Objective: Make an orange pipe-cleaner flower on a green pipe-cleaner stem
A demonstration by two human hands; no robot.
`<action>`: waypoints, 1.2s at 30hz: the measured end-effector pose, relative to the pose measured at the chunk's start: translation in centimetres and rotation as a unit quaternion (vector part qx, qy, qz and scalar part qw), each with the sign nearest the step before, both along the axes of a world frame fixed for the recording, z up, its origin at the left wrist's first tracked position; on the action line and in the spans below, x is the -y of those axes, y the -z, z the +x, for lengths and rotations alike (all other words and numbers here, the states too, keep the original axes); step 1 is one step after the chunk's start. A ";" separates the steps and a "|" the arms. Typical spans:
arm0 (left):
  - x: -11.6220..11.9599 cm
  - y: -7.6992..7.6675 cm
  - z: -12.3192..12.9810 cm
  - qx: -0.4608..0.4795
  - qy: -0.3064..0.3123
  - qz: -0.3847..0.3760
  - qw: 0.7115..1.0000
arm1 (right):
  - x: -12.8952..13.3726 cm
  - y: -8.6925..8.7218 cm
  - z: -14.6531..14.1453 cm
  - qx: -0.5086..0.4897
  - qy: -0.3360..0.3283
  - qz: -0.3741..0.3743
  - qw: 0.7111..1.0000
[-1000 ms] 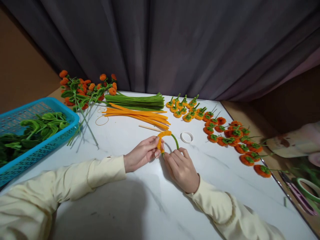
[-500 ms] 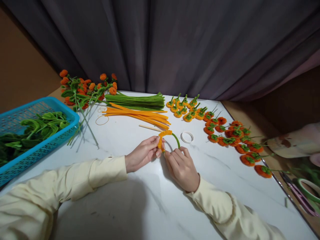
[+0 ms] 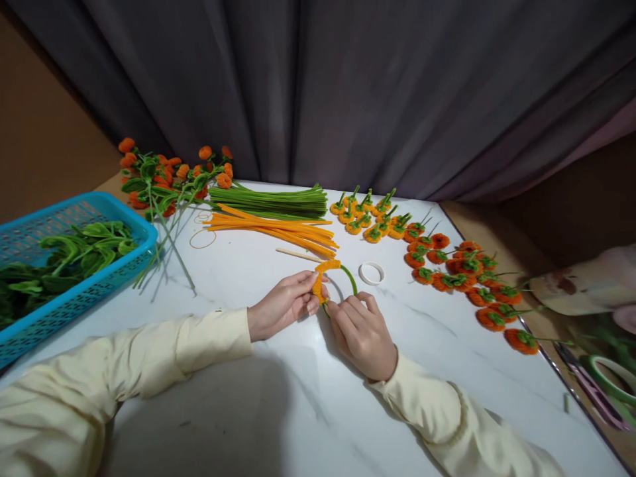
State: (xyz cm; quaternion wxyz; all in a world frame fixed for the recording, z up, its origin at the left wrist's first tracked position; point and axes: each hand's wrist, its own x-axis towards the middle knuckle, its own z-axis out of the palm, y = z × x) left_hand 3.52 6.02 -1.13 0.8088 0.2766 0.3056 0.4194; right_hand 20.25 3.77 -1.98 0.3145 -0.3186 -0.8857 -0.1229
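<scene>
Clock positions read from the point between the hands; 12 = away from the person. Left hand (image 3: 283, 303): grip pinched on the curved orange piece (image 3: 330, 265), thumb against fingers. Right hand (image 3: 362, 336): grip closed on the green stem (image 3: 350, 279), fingers curled. Stem bows from the piece's upper end into the right hand; a green end also shows below the piece. Both held above the worktop (image 3: 209, 397). White ring (image 3: 362, 277) near, at 2. Orange strips (image 3: 263, 228) between 10 and 11; green bundle (image 3: 268, 202) beyond, at 11. Yellow flower heads (image 3: 373, 234) at 1. Blue basket (image 3: 74, 301) well apart, at 9.
</scene>
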 end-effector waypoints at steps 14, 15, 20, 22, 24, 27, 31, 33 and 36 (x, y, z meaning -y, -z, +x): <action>-0.3 -0.4 -0.3 0.051 0.013 -0.046 0.998 | 0.0 0.1 0.3 -0.006 -0.005 -0.031 0.999; -0.3 -0.3 -0.3 0.054 0.015 -0.051 0.997 | 0.0 0.1 0.3 -0.003 -0.003 -0.033 0.999; -0.4 -0.3 -0.2 0.055 0.021 -0.054 0.997 | 0.0 0.1 0.2 0.010 0.006 -0.021 1.000; -0.4 -0.4 -0.2 0.050 0.019 -0.047 0.997 | 0.0 0.1 0.2 0.016 0.009 -0.015 1.000; -0.3 -0.6 -0.2 0.041 0.017 -0.038 0.998 | 0.0 0.1 0.1 0.022 0.012 -0.011 1.000; 0.0 -0.8 0.0 0.021 0.015 -0.015 1.000 | 0.1 0.0 0.0 0.027 0.013 -0.006 1.000; 0.2 -0.8 0.2 -0.008 0.016 0.027 0.999 | 0.1 -0.1 -0.1 0.030 0.010 -0.002 1.000; 0.2 -0.8 0.2 -0.017 0.019 0.039 0.999 | 0.1 -0.2 -0.1 0.027 0.006 -0.005 1.000; 0.1 -0.9 0.2 -0.016 0.027 0.048 0.998 | 0.1 -0.2 -0.1 0.025 0.004 -0.006 1.000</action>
